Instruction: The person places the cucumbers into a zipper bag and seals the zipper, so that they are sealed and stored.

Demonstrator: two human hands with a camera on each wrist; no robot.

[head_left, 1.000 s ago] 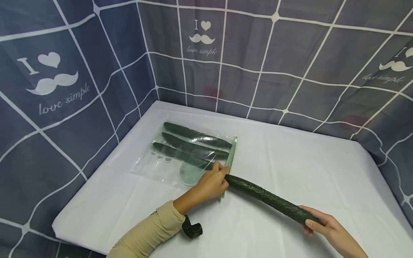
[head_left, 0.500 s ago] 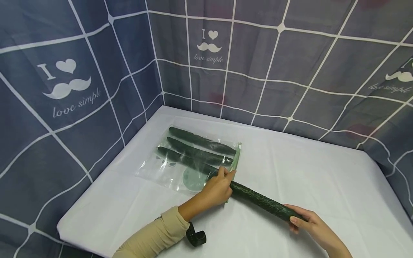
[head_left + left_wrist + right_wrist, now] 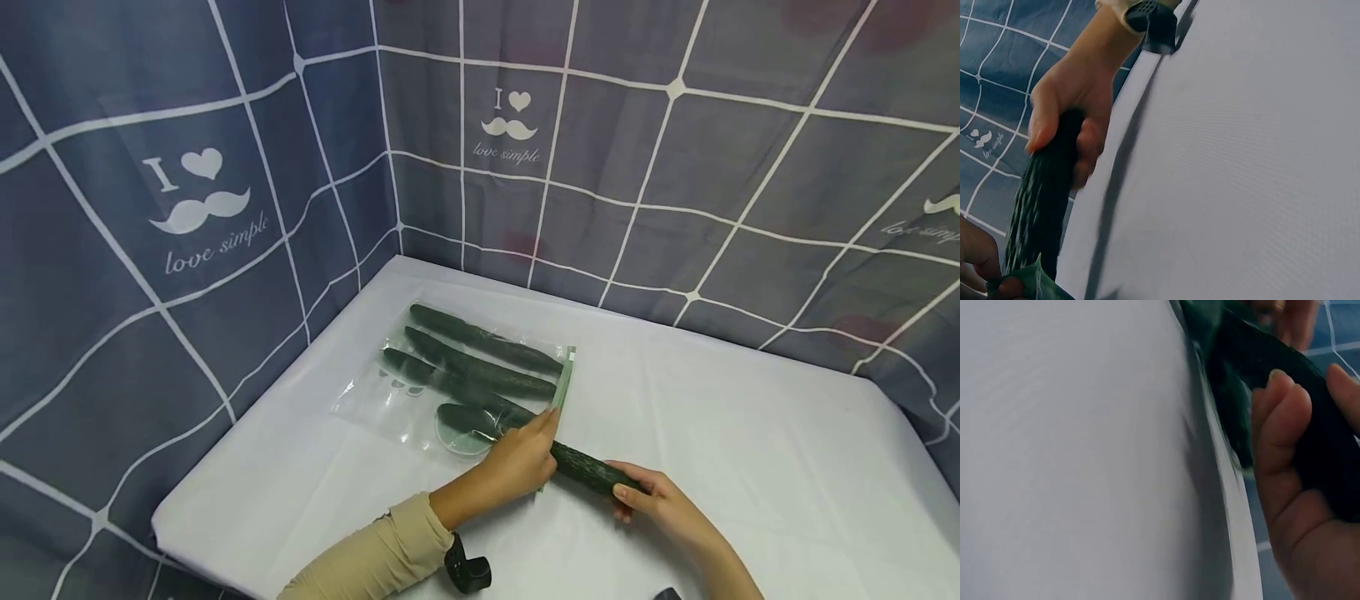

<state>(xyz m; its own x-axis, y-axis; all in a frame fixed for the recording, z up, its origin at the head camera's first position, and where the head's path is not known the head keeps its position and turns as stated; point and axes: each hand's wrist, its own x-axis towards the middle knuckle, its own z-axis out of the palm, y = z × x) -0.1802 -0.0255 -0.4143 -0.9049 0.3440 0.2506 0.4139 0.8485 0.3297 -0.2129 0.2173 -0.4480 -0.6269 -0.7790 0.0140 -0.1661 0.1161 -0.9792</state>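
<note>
At the bag (image 3: 390,400) mouth, right hand (image 3: 651,498) gripping the half-inserted cucumber (image 3: 588,468).

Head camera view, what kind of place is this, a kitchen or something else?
Probably a makeshift recording booth, not a kitchen: a table under a white cloth is walled in by hanging grey checked fabric printed "love simple". The only goods are cucumbers in a clear zip bag.

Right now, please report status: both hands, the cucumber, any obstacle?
Left hand holds bag mouth. Right hand grips cucumber end, tip partly inside zip bag. Three cucumbers already inside, beside its path.
</note>
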